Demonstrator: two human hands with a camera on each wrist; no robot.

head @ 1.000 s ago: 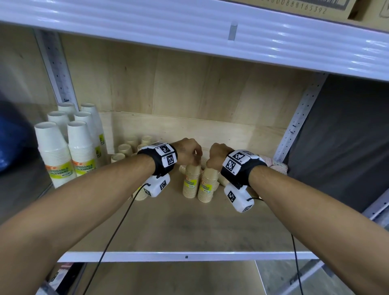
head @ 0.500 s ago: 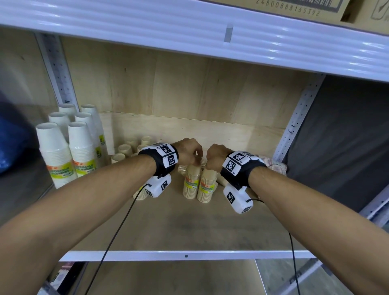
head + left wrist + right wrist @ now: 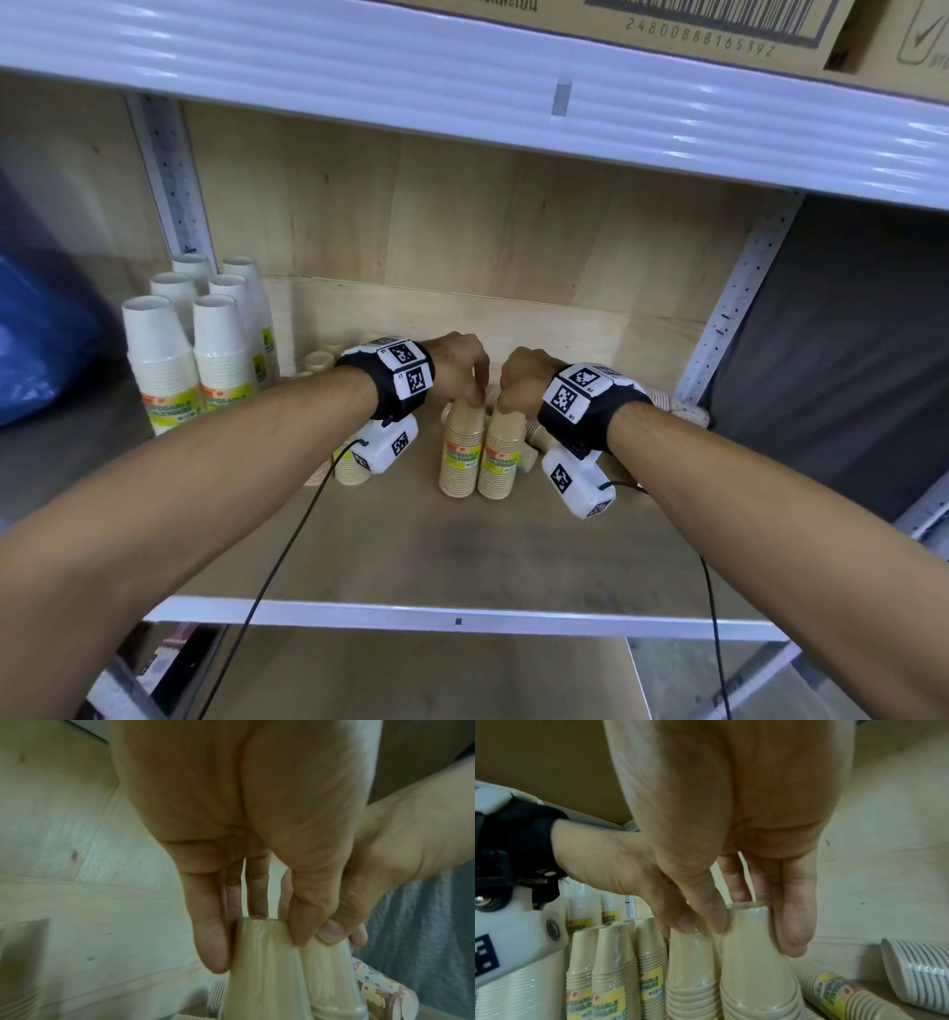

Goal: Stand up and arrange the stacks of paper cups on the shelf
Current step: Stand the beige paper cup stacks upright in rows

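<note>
Two upright stacks of tan paper cups stand side by side in the middle of the wooden shelf (image 3: 462,545). My left hand (image 3: 464,370) grips the top of the left stack (image 3: 461,455) from above, fingers and thumb curled round it (image 3: 259,963). In the same way, my right hand (image 3: 521,377) grips the top of the right stack (image 3: 504,455), seen close in the right wrist view (image 3: 754,973). The two stacks touch, and so do the thumbs of both hands.
Several tall white cup stacks (image 3: 190,349) stand at the left, with more upright tan stacks (image 3: 613,973) beside them. A labelled tan stack (image 3: 839,998) and a striped one (image 3: 916,977) lie on their sides at the right. The upper shelf edge (image 3: 462,87) hangs overhead.
</note>
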